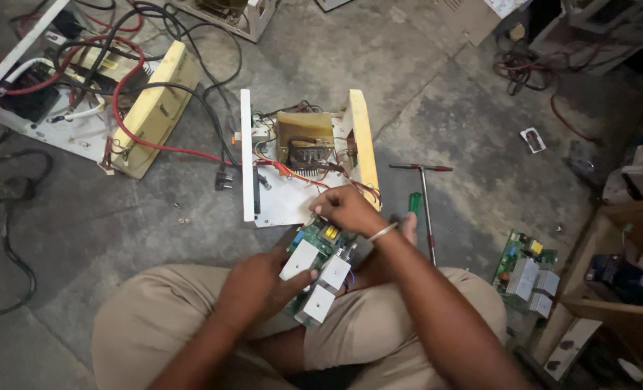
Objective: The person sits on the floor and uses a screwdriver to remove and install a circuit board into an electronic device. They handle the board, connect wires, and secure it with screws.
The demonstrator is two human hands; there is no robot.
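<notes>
a green printed circuit board with three white block-shaped relays (318, 271) is held above the lap of a person seated cross-legged in beige trousers (141, 318) on a grey concrete floor (437, 101). the board is gripped at its near left edge by the left hand (256, 289), whose fingers are closed on it with the thumb laid across one white relay. the far end of the board is pinched by the right hand (346, 209), fingertips drawn together on its top edge; a thin metal bangle (383, 232) is worn on that wrist. just beyond the board, touching range of the right hand, an opened white metal chassis with a cream front panel (303, 162) is set on the floor, and a copper-wound transformer (305, 137) and red wires are seen inside it. a green-handled screwdriver (414, 203) is partly hidden behind the right wrist, and a long t-handled metal driver with red grips (426, 195) is laid on the floor just beside it. a second green circuit board with white relays (527, 271) is placed well to the right, near a wooden shelf (588, 289). farther off to the left, another opened white and cream chassis (105, 94) is seen, tangled in red and black cables (155, 94). a small black plug (224, 179) is found between the two chassis.
</notes>
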